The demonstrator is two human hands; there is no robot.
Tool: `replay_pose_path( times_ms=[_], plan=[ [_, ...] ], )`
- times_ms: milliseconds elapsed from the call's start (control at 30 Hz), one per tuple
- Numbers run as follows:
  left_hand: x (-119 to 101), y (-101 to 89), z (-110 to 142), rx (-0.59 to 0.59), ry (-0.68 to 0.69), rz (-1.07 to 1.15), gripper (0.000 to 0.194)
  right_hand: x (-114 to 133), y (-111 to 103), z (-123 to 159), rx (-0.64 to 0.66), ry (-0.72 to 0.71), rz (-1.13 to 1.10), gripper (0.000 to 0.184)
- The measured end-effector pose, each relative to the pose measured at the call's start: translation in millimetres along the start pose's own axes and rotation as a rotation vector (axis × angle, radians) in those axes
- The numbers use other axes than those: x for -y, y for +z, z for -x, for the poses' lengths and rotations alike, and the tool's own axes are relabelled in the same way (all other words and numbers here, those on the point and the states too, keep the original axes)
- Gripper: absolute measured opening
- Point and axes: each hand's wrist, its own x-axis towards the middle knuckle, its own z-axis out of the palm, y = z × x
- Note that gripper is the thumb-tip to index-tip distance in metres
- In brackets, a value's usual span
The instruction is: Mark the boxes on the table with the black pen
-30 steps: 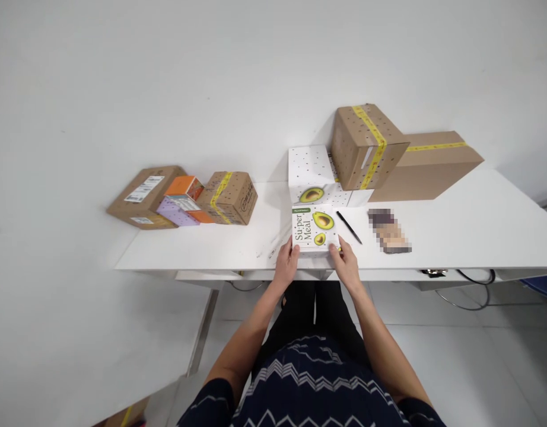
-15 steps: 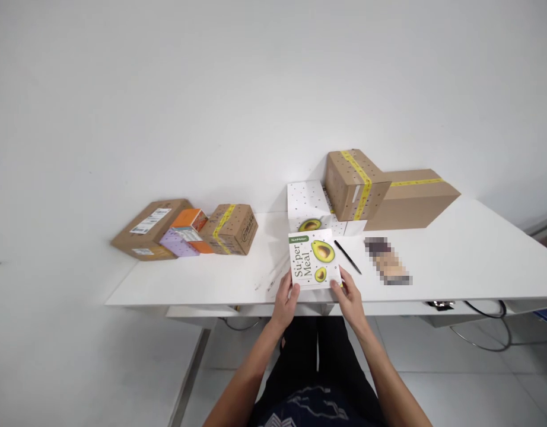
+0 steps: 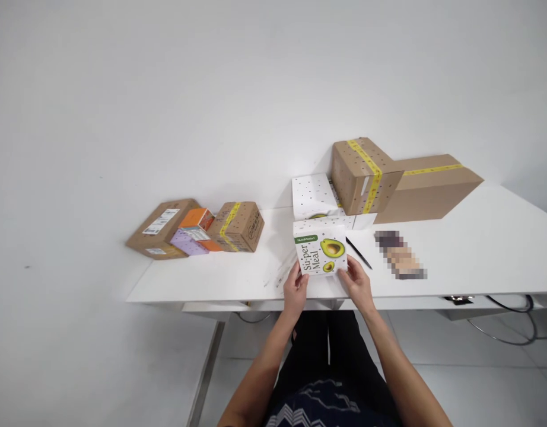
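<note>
A white box printed with avocados and the words "Super Meal" (image 3: 320,252) is tipped up on the white table (image 3: 469,249), its printed face turned toward me. My left hand (image 3: 295,287) grips its lower left corner and my right hand (image 3: 358,283) grips its lower right corner. A second white avocado box (image 3: 312,196) stands just behind it. A black pen (image 3: 359,253) lies on the table right of the held box.
A small brown box with yellow tape (image 3: 365,175) sits on the second white box, beside a long brown carton (image 3: 429,187). At the left stand a flat brown parcel (image 3: 160,228), an orange and purple box (image 3: 191,231) and a taped brown box (image 3: 238,225). A blurred flat item (image 3: 400,255) lies right of the pen.
The avocado box has been lifted from lying flat and tilted up on edge between both hands. The view has shifted slightly.
</note>
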Motion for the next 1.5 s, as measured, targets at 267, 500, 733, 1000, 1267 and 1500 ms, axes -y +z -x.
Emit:
replay_pose_path(
  times_ms=[267,500,733,1000,1267,1500],
  plan=[
    [8,7.6,-5,-0.036,-0.006,-0.039,0.055,-16,3,-6,-0.041,-0.02,0.017,0.044],
    [14,9.2,-16,-0.068,-0.035,-0.041,0.053,-17,8,-17,-0.071,-0.077,0.205,0.044],
    [20,13.2,-36,-0.112,-0.044,-0.043,0.051,-20,16,-32,-0.101,-0.086,0.269,0.043],
    [15,16.7,-39,-0.107,-0.039,-0.112,0.054,-22,16,-37,-0.104,-0.065,0.311,0.043],
    [13,12.0,-35,-0.174,0.076,-0.182,0.048,-19,13,-31,-0.107,-0.093,0.265,0.048],
    [-11,3.6,9,-0.251,0.09,-0.257,0.047,7,3,12,-0.082,-0.102,0.259,0.047]
  ],
)
